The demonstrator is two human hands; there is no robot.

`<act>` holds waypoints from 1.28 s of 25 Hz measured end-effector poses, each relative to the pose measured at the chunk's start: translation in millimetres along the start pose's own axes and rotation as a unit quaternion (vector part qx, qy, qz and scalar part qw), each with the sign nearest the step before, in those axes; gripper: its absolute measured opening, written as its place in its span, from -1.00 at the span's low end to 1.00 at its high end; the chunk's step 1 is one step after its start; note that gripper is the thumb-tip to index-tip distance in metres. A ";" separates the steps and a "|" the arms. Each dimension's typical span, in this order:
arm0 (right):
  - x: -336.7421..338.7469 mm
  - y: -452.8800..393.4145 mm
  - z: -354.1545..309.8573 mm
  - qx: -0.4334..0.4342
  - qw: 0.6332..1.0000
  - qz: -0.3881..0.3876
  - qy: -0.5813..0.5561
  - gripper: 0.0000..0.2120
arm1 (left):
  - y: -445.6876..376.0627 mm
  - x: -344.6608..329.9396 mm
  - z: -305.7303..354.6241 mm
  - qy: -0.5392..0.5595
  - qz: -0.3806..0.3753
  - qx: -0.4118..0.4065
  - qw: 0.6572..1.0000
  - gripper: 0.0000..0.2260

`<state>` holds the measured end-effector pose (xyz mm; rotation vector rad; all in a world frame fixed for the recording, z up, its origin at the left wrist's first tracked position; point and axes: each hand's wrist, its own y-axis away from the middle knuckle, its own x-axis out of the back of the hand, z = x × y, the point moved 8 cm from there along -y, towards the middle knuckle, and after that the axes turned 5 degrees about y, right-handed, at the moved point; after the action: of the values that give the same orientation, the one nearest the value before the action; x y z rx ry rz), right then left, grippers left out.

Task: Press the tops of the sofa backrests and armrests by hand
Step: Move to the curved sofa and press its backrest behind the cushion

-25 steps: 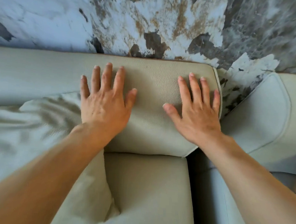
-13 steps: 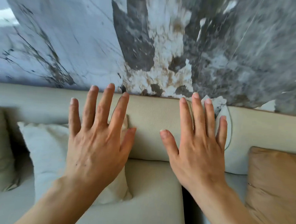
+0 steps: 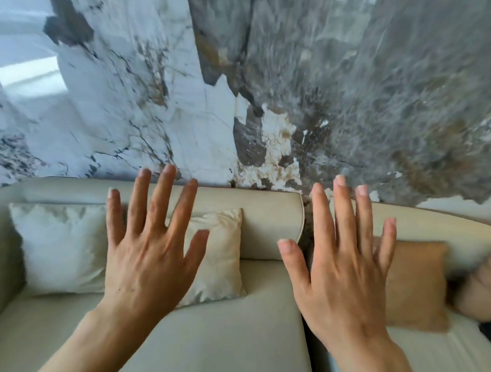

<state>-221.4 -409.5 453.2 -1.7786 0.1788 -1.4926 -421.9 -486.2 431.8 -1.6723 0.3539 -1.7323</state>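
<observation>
In the head view, the left hand (image 3: 151, 254) and the right hand (image 3: 345, 275) are both raised palm-down with fingers spread and straight, each grip released and holding nothing, forearms reaching in from the bottom edge. They hang in front of the beige sofa, the left over the left backrest (image 3: 265, 213) and a white cushion (image 3: 62, 246), the right over the gap beside the right backrest (image 3: 437, 226) and a tan cushion (image 3: 416, 282). Whether either hand touches a backrest top cannot be told; a marble wall (image 3: 273, 87) rises behind.
</observation>
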 end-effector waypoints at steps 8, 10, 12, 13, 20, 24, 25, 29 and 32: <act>118.8 42.0 16.4 -0.002 0.997 0.077 -0.030 -0.31 | 41.8 114.7 25.9 -0.040 0.075 -0.003 0.996 -0.43; 127.7 54.5 20.2 0.011 0.996 0.081 -0.039 -0.31 | 58.3 127.9 37.2 -0.058 0.077 0.001 0.995 -0.43; 133.9 65.0 21.4 0.023 0.995 0.082 -0.054 -0.31 | 73.2 141.5 44.5 -0.079 0.072 0.006 0.994 -0.44; 136.7 68.9 20.4 0.024 0.994 0.082 -0.061 -0.31 | 79.5 147.8 45.5 -0.086 0.067 0.009 0.994 -0.44; 169.9 85.7 -45.7 0.066 0.985 0.095 -0.131 -0.32 | 129.0 214.9 -3.3 -0.141 0.081 0.059 0.985 -0.44; 189.9 97.4 -114.7 0.094 0.979 0.095 -0.155 -0.33 | 161.3 256.2 -55.2 -0.156 0.099 0.077 0.980 -0.44; 194.8 103.8 -137.5 0.102 0.977 0.095 -0.158 -0.33 | 172.2 267.6 -74.7 -0.162 0.105 0.083 0.978 -0.43; 211.9 129.1 -244.1 0.129 0.975 0.079 -0.162 -0.32 | 216.7 312.7 -164.7 -0.169 0.112 0.107 0.973 -0.43; 219.5 142.8 -316.3 0.137 0.974 0.069 -0.167 -0.32 | 242.8 341.2 -227.8 -0.175 0.110 0.123 0.971 -0.44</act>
<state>-382.8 -779.3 529.4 -1.7228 -0.0694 -1.0460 -545.5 -939.8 510.4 -1.6477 0.1453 -1.2357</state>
